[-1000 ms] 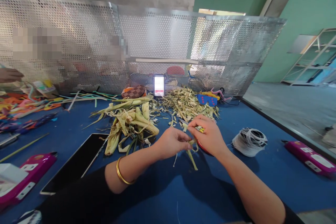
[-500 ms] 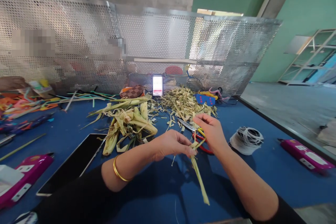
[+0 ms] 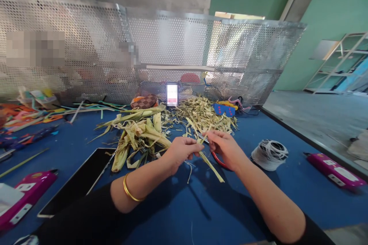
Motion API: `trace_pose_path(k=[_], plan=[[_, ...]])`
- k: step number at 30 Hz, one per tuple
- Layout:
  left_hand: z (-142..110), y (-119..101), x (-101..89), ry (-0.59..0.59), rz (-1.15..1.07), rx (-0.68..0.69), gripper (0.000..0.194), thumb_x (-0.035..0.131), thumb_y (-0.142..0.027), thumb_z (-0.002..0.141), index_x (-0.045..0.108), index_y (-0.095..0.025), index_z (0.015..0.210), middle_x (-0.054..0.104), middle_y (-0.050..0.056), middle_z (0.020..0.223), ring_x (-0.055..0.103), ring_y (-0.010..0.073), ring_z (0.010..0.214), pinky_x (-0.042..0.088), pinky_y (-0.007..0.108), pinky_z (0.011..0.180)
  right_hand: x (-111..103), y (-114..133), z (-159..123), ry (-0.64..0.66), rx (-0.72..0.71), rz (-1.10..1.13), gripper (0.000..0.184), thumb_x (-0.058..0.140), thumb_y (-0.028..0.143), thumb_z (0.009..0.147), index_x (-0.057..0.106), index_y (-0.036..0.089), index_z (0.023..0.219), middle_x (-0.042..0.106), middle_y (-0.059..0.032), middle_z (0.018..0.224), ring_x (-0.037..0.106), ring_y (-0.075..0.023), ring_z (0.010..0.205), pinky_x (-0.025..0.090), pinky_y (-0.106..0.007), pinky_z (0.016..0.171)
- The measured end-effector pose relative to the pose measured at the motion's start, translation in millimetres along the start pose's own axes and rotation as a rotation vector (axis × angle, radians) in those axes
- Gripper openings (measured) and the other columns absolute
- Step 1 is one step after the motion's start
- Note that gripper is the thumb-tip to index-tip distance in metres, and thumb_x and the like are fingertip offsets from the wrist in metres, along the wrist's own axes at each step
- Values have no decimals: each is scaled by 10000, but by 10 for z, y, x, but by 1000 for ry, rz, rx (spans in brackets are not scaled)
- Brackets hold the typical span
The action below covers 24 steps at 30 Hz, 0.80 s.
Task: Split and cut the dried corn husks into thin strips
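Observation:
My left hand [image 3: 184,150] is closed in a pinch on a bundle of pale green corn husk strips [image 3: 212,167]. The bundle's long end slants down to the right over the blue table. Close beside it, my right hand [image 3: 223,146] has thumb and fingertips pressed together on a thin husk strand at the bundle's upper end; the exact grip is partly hidden. Scissors with a red handle [image 3: 220,161] lie under my right hand, mostly covered. Left of my hands rests a heap of whole dried husks [image 3: 143,132]; beyond them is a pile of husk scraps [image 3: 205,113].
A spool of white cord [image 3: 269,155] stands at the right, near a magenta power strip [image 3: 335,170]. A black tablet-like slab [image 3: 79,180] and another magenta power strip [image 3: 31,193] lie left. A lit phone [image 3: 172,95] leans against the perforated metal screen [image 3: 178,46].
Both hands have moved up and left with the husk bundle and come closer together. My right hand has dropped from above to beside the left fingertips. The bundle's hanging end has swung higher.

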State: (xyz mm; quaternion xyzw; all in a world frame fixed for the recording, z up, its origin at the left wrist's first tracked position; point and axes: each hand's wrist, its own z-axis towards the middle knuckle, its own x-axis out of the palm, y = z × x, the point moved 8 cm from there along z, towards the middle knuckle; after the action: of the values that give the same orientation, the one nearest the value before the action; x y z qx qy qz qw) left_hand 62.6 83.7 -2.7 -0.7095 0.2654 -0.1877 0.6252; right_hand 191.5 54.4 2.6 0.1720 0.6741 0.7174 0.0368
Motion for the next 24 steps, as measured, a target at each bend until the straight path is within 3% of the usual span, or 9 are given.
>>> trace_pose_path(k=[2, 9, 13, 15, 16, 18, 20, 21, 24], plan=[[5, 20, 25, 34, 18, -8, 245, 703, -363, 595, 608, -143, 546, 546, -23, 502, 363, 54, 434, 258, 219, 459, 103, -33, -29, 83, 17, 6, 307, 749, 426, 583, 620, 153, 632, 461, 58, 471, 380, -68, 435, 292, -219, 459], [15, 34, 66, 77, 52, 40, 262, 705, -361, 614, 605, -147, 500, 549, -19, 480, 421, 64, 444, 309, 219, 480, 24, -198, 45, -75, 16, -70, 305, 699, 442, 541, 585, 160, 560, 470, 43, 463, 391, -81, 413, 312, -233, 433], [37, 119, -3, 6, -22, -45, 241, 738, -355, 590, 642, -138, 549, 589, 1, 507, 463, 70, 444, 326, 210, 464, -114, -76, 56, -150, -56, -171, 292, 681, 441, 612, 630, 157, 659, 549, 3, 559, 489, -132, 491, 384, -277, 498], [48, 134, -57, -44, -96, -74, 250, 758, -360, 573, 665, -130, 601, 607, 10, 532, 482, 71, 450, 341, 207, 466, -207, 194, -41, -249, -255, -302, 220, 666, 380, 687, 646, 182, 780, 594, -9, 685, 539, -155, 627, 418, -298, 616], [54, 130, -82, -65, -138, -80, 265, 769, -364, 561, 671, -126, 623, 616, 15, 547, 495, 74, 459, 354, 208, 474, -190, 438, -167, -314, -501, -488, 180, 634, 346, 742, 650, 191, 832, 600, -15, 726, 543, -161, 675, 418, -306, 663], [69, 113, -126, -96, -225, -78, 300, 791, -375, 529, 666, -122, 630, 618, 15, 558, 511, 78, 476, 372, 211, 490, 139, 705, -460, -185, -951, -864, 113, 555, 251, 833, 651, 192, 841, 622, -39, 771, 554, -169, 731, 407, -324, 721], [82, 107, -149, -110, -316, -73, 327, 815, -371, 481, 650, -119, 608, 610, 8, 558, 513, 79, 488, 379, 210, 499, 547, 614, -704, 103, -1243, -1204, 127, 524, 186, 860, 651, 193, 856, 630, -31, 735, 547, -164, 709, 385, -336, 737], [87, 111, -150, -110, -355, -73, 336, 825, -361, 456, 647, -118, 604, 608, 7, 559, 517, 81, 498, 380, 209, 501, 683, 512, -769, 194, -1310, -1348, 152, 505, 161, 869, 649, 181, 914, 629, -35, 737, 542, -168, 710, 378, -343, 742], [94, 144, -142, -112, -419, -71, 348, 839, -335, 412, 647, -116, 602, 607, 7, 566, 530, 91, 525, 381, 205, 503, 905, 242, -810, 271, -1387, -1657, 241, 434, 103, 886, 624, 118, 1033, 627, -79, 791, 536, -198, 748, 371, -361, 735]])
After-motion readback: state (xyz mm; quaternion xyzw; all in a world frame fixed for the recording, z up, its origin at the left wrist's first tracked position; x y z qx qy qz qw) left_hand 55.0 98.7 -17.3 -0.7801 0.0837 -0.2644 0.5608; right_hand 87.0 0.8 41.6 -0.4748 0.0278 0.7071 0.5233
